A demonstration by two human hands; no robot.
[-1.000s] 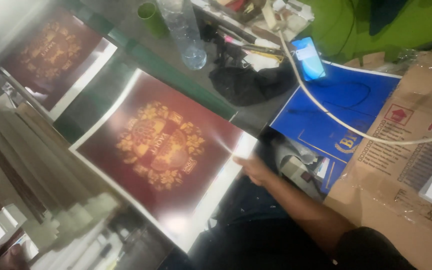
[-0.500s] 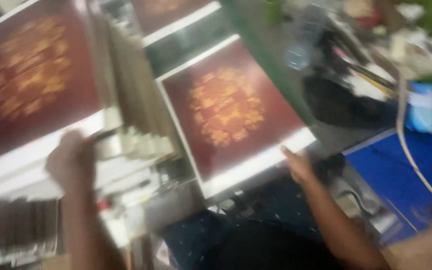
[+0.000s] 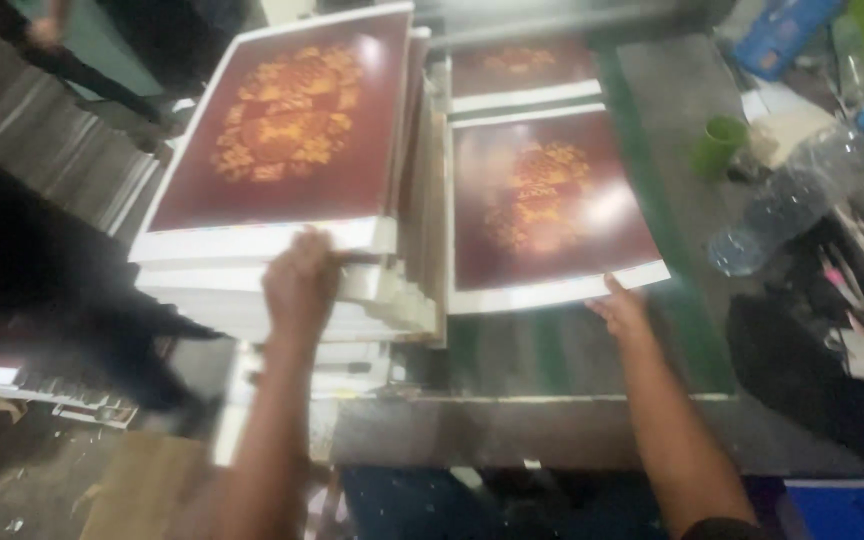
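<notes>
1. Maroon sheet with a gold ornament and a white border, the top sheet [image 3: 292, 130] of the stack of printed sheets [image 3: 282, 290]; this stack is the landmark for all places below.
2. My left hand [image 3: 299, 283] rests on the near white edge of the stack, fingers curled over the top sheet's border; it looks like a pinch on that edge, though blur hides whether the fingers close fully.
3. A single printed sheet [image 3: 547, 205], same maroon and gold pattern, lies flat just to the right of the stack, on the grey work surface [image 3: 552, 350].
4. My right hand [image 3: 619, 311] touches the near white border of that single sheet, fingers spread and lying flat, nothing gripped.
5. A further printed sheet [image 3: 522, 72] lies beyond the single one, right of the stack's far end.
6. A green cup [image 3: 719, 146] stands well to the right of the stack, past the single sheet.
7. A clear plastic bottle [image 3: 797, 195] with a blue cap lies tilted farther right than the cup.
8. Another person's dark sleeve [image 3: 62, 65] shows beyond the stack, at its far left.
</notes>
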